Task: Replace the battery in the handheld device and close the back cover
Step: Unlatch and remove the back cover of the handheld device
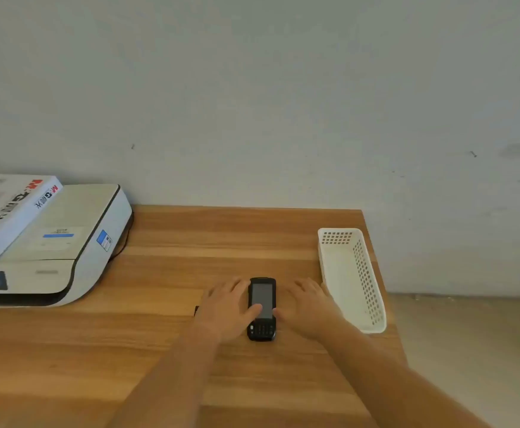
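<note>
head view: the handheld device (262, 308) lies screen-up between both hands on the table (166, 350). left hand (227, 307) flat, spread, thumb on the screen; right hand (309, 307) flat, spread, just beside it, holding nothing. likely the start: next comes flipping it over. back cover hidden; a small dark thing beside the left hand is unclear.

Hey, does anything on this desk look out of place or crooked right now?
One thing: the paper box lies tilted on top of the printer, hanging past its left side. The handheld device lies flat and screen-up between both hands, and the white basket looks undisturbed.
</note>
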Available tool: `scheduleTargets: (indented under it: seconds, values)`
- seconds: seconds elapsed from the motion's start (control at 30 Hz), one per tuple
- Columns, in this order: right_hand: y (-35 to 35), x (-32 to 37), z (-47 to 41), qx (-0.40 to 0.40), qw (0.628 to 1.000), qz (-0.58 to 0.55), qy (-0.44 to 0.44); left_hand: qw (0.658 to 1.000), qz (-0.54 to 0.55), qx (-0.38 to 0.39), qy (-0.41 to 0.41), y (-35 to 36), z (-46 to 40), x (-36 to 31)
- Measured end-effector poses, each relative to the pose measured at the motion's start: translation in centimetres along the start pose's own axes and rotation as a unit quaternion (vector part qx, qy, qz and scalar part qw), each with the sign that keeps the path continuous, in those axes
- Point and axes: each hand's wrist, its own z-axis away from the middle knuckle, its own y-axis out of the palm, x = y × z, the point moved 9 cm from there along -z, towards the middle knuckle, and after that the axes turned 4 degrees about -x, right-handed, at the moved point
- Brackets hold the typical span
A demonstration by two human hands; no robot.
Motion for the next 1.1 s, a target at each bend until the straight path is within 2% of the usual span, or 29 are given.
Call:
scheduleTargets:
  seconds: [0.1,0.43,0.9,1.1]
  values:
    - [0.9,0.4,0.0,0.008,0.999,0.035,-0.011,1.0,-0.006,0.019,0.01,1.6,-0.5,0.4]
    - [2.0,-0.5,-0.7,-0.002,1.0,0.006,0.0,0.999,-0.005,0.031,0.021,3.1,-2.4,0.5]
    - [0.1,-3.0,-1.9,-0.005,0.999,-0.031,0.029,0.999,0.007,0.034,-0.032,5.7,-6.2,-0.6]
    - [-0.5,-3.9,-2.3,-0.002,0.999,-0.036,0.03,0.996,-0.002,0.022,-0.088,6.5,-7.0,-0.5]
